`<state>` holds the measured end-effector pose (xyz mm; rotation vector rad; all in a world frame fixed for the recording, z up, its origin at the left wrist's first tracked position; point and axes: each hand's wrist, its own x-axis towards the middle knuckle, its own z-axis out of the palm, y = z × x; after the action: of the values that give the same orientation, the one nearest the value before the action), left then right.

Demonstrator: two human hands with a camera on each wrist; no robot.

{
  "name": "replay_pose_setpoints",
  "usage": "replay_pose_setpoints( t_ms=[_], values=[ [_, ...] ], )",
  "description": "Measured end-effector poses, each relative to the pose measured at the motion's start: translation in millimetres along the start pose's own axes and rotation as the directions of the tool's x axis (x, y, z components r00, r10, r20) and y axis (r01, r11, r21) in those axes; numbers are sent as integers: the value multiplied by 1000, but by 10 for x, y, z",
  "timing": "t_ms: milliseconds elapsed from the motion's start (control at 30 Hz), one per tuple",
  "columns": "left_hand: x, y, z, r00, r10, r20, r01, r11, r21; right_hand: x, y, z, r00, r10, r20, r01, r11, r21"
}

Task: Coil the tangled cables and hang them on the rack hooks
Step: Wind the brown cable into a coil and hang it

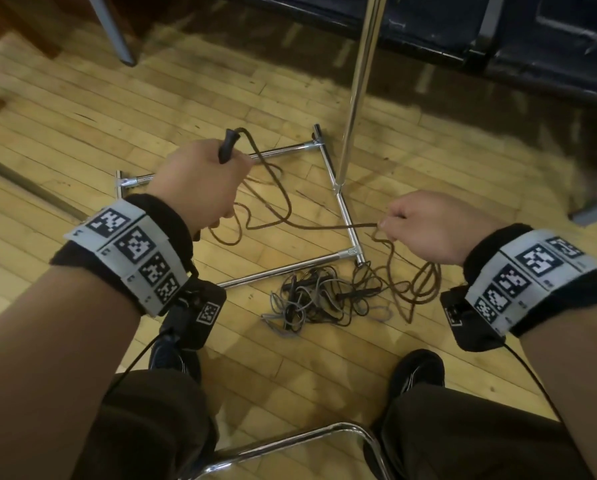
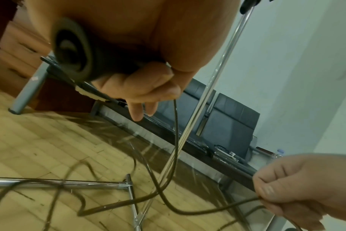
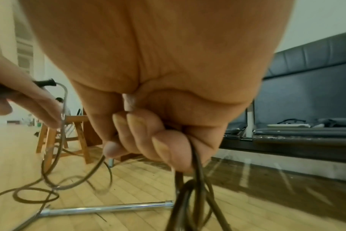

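Brown cable stretched between both hands

A tangled cable pile (image 1: 311, 299) lies on the floor nearest; the right hand (image 1: 428, 226) pinches the brown cable (image 1: 283, 202), the left hand (image 1: 200, 181) grips its plug (image 1: 227, 147) (black), above the chrome rack base (image 1: 338, 199).

Open floor (image 1: 93, 109) left and ahead of the left hand (image 1: 200, 178). Between the hands: rack base (image 1: 345, 216) tubes form a square frame on the floor, brown cable (image 1: 283, 202) looped across it. Upright pole (image 1: 357, 88) rises just beyond the right hand (image 1: 432, 226), blocks a straight reach forward. Cable tangle (image 1: 311, 299) lies just outside the near tube, between the feet and the frame. Bench (image 1: 498, 46) closes off the far side.
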<state>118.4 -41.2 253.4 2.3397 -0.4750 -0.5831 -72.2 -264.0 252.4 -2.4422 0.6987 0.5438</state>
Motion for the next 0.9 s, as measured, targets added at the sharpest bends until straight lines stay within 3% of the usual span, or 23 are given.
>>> replay_pose_setpoints(
  t_ms=[133, 300, 433, 567, 633, 767, 900],
  values=[
    [-74, 23, 73, 985, 59, 160, -49, 997, -66, -50, -58, -20, 999, -40, 12, 39, 992, 121],
    [-227, 183, 349, 892, 164, 422, -130, 986, -108, -78, -302, 7, 981, -184, 61, 129, 855, 503],
    [-220, 217, 350, 855, 223, 469, -152, 971, -185, -108, -268, -31, 977, -215, -14, 188, 821, 539],
    [-219, 224, 345, 777, 263, 572, -115, 953, -281, -140, -228, -13, 962, -270, 30, 204, 794, 572],
    [-186, 223, 326, 807, 252, 533, -46, 928, -369, -146, -198, -5, 958, -283, 52, 208, 805, 556],
    [-42, 152, 141, 926, 185, 330, 62, 785, -616, -122, -30, -31, 975, -223, 21, 191, 878, 439],
    [-22, 100, 195, 964, 126, 236, 51, 778, -626, -49, 121, -39, 989, -150, 0, 142, 935, 324]
  ],
)
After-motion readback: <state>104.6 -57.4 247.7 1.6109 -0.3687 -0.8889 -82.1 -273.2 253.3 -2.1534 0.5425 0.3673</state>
